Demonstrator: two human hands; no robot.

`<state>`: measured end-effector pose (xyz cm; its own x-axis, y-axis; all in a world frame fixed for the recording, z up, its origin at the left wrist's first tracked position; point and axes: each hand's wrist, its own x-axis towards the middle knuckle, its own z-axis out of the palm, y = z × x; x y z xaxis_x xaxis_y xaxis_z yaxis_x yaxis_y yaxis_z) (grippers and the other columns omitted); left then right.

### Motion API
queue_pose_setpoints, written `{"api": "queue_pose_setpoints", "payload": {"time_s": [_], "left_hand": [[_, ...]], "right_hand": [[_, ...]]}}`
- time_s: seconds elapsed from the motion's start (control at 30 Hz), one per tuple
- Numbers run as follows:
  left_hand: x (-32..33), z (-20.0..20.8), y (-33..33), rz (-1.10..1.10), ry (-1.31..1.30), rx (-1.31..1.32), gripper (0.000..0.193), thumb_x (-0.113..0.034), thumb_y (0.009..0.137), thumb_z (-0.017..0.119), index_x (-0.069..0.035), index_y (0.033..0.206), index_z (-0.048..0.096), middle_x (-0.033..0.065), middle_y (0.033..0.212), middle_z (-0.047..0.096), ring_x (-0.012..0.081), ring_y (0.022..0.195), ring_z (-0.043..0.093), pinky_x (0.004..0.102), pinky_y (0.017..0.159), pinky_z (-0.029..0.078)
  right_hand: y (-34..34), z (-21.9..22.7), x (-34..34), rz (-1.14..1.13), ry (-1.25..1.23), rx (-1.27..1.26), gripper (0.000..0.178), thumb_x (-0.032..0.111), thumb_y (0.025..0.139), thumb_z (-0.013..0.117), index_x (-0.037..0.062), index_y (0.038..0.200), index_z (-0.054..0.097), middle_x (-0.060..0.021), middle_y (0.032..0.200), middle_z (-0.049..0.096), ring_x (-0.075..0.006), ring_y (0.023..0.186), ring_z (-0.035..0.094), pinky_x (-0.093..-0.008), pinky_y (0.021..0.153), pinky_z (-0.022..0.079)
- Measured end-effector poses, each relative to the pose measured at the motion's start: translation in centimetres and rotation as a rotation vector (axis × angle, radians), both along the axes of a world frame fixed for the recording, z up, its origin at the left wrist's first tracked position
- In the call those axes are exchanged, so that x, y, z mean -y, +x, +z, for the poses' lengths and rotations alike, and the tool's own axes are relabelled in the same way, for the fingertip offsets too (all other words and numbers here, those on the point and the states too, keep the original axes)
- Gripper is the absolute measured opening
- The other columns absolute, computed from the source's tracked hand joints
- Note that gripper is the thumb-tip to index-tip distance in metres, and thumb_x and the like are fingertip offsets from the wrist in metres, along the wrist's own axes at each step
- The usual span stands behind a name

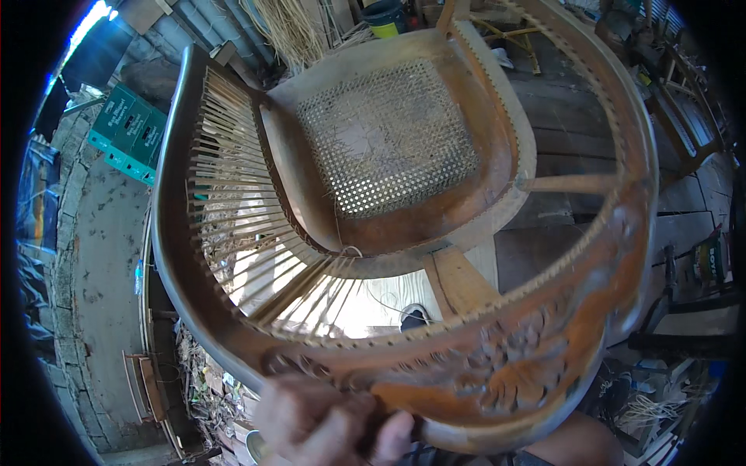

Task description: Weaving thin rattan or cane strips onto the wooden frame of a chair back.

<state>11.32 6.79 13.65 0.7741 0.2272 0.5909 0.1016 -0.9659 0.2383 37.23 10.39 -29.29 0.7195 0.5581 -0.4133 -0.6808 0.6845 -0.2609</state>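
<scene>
A wooden armchair (497, 396) with a carved top rail fills the view, its back toward me. Thin cane strands (237, 175) stretch between its curved frame and seat rim along the left side; the right side has none. The seat (381, 140) is woven cane, frayed in the middle. Low in the view, my left hand (326, 419) is closed against the outer edge of the carved rail, slightly smeared by motion. Whatever its fingers pinch, if anything, is hidden. My right hand is out of view.
Green crates (128, 132) stand at the far left beside a low concrete ledge (109, 241). Loose straw-like strands (291, 35) and a dark bucket (385, 19) are at the back. Another wooden chair frame (688, 116) stands far right. A shoe (414, 316) shows beneath the armchair.
</scene>
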Motion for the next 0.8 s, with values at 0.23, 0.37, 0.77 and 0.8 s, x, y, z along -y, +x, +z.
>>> {"api": "queue_pose_setpoints", "payload": {"time_s": [0.23,0.37,0.77,0.8], "left_hand": [[-5.2,8.9,5.9,0.007,0.071,0.170,0.026,-0.018,0.085,0.055,0.001,0.067,0.052,0.0113,0.066,0.047,0.0260,0.062,0.044,0.0359,0.060,0.037],[-6.9,7.6,6.8,0.035,-0.071,0.136,0.036,-0.035,0.086,0.057,0.000,0.075,0.060,0.0139,0.074,0.055,0.0334,0.073,0.055,0.0394,0.066,0.043],[-6.7,3.3,-4.1,0.023,-0.670,0.817,0.038,-0.032,0.099,0.041,-0.001,0.088,0.061,0.0022,0.069,0.048,0.0118,0.065,0.044,0.0295,0.060,0.037],[-6.3,1.4,-6.0,0.037,-0.745,0.884,0.038,-0.029,0.101,0.038,0.000,0.090,0.060,0.0004,0.067,0.045,0.0102,0.063,0.040,0.0290,0.058,0.034]], "right_hand": [[-0.9,5.2,8.7,-0.043,-0.010,0.063,0.041,0.045,0.098,0.027,0.0169,0.102,0.056,-0.0016,0.077,0.056,-0.0149,0.065,0.057,-0.0368,0.071,0.051],[-2.6,-6.6,14.2,0.120,0.615,0.322,0.039,0.046,0.097,0.031,0.0153,0.101,0.055,-0.0048,0.087,0.057,-0.0157,0.065,0.056,-0.0413,0.073,0.050],[-12.4,20.5,20.3,0.201,-0.788,0.835,0.018,0.017,0.092,0.058,0.0049,0.105,0.063,0.0006,0.083,0.060,-0.0078,0.070,0.055,-0.0220,0.065,0.046],[-13.8,22.9,20.2,0.206,-0.866,0.981,0.017,0.014,0.092,0.057,0.0055,0.106,0.064,0.0002,0.083,0.061,-0.0066,0.072,0.056,-0.0207,0.065,0.046]]}}
